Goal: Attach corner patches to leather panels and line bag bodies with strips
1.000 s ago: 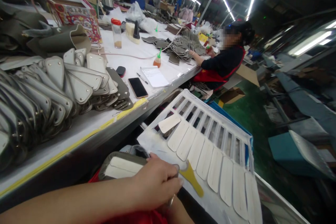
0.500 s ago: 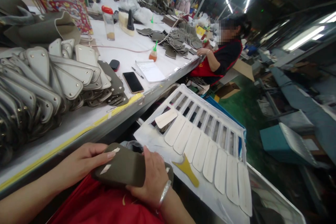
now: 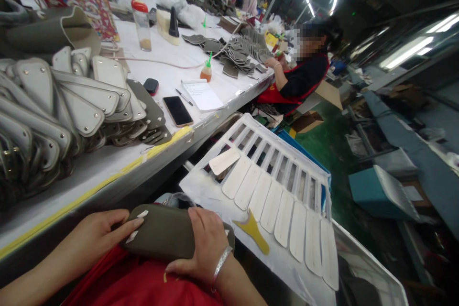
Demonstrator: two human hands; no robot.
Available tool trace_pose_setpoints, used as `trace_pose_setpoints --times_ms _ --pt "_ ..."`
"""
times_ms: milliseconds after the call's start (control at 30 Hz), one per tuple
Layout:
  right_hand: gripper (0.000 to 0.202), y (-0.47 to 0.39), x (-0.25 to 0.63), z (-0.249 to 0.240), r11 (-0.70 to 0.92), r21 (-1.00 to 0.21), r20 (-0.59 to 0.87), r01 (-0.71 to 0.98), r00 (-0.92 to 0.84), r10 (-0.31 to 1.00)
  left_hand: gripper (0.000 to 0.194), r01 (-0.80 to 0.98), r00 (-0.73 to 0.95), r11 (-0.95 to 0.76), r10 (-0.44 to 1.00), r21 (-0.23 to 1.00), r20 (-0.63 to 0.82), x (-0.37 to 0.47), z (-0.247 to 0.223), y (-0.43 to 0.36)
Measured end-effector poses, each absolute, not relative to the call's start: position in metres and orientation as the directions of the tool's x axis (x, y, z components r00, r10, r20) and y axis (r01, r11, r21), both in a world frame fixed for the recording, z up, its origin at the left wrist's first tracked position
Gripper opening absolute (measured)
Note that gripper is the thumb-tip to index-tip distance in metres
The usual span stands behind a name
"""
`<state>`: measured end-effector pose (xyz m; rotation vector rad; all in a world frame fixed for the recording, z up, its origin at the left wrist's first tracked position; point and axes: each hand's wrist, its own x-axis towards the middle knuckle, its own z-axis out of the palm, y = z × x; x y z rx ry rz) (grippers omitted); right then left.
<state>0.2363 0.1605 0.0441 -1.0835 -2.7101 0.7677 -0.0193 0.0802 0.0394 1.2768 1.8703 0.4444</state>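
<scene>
An olive-green panel (image 3: 163, 232) with small white tabs near both ends lies across my lap on a red apron (image 3: 143, 282). My left hand (image 3: 105, 229) grips its left end, thumb beside the white tabs. My right hand (image 3: 208, 244), with a silver bracelet at the wrist, is wrapped over the panel's right part. To the right, a white slatted rack (image 3: 201, 186) bears a row of several white oblong pieces (image 3: 272, 205) and a yellow Y-shaped tool (image 3: 256, 232).
On the table (image 3: 136, 69) at left are piled grey-white panels (image 3: 82, 110), a phone (image 3: 178, 111), a notepad (image 3: 202, 94), a glue bottle (image 3: 206, 72) and a red-capped jar (image 3: 143, 28). A person (image 3: 304, 76) sits farther along. A teal bin (image 3: 380, 196) stands at right.
My left hand has shifted slightly left and down along the panel's end. The panel has moved a little left with it, and the whole view has shifted slightly.
</scene>
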Motion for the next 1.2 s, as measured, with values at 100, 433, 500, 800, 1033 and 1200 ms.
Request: trace_pose_setpoints --times_ms 100,433,500,800,1033,1200 --pt "0.105 0.162 0.236 0.042 0.608 -0.497 -0.077 0.619 -0.730 0.679 0.050 0.637 -0.102 0.426 0.873 0.643 -0.477 -0.020 0.039 0.081" --pt "0.084 0.161 0.219 0.047 0.621 -0.452 -0.115 0.641 -0.732 0.672 0.052 0.708 -0.136 0.436 0.856 0.555 -0.499 -0.026 0.038 0.081" --pt "0.085 0.162 0.215 0.048 0.643 -0.454 -0.109 0.617 -0.754 0.648 0.053 0.702 -0.143 0.442 0.856 0.559 -0.497 -0.027 0.038 0.082" --pt "0.077 0.166 0.211 0.048 0.683 -0.459 -0.110 0.569 -0.799 0.591 0.049 0.615 -0.134 0.458 0.863 0.642 -0.487 -0.025 0.041 0.084" --pt "0.083 0.166 0.213 0.044 0.681 -0.472 -0.093 0.560 -0.800 0.593 0.050 0.657 -0.159 0.446 0.870 0.607 -0.467 -0.027 0.040 0.083" --pt "0.085 0.165 0.214 0.044 0.674 -0.491 -0.080 0.552 -0.799 0.596 0.049 0.613 -0.196 0.469 0.870 0.635 -0.453 -0.021 0.047 0.084"
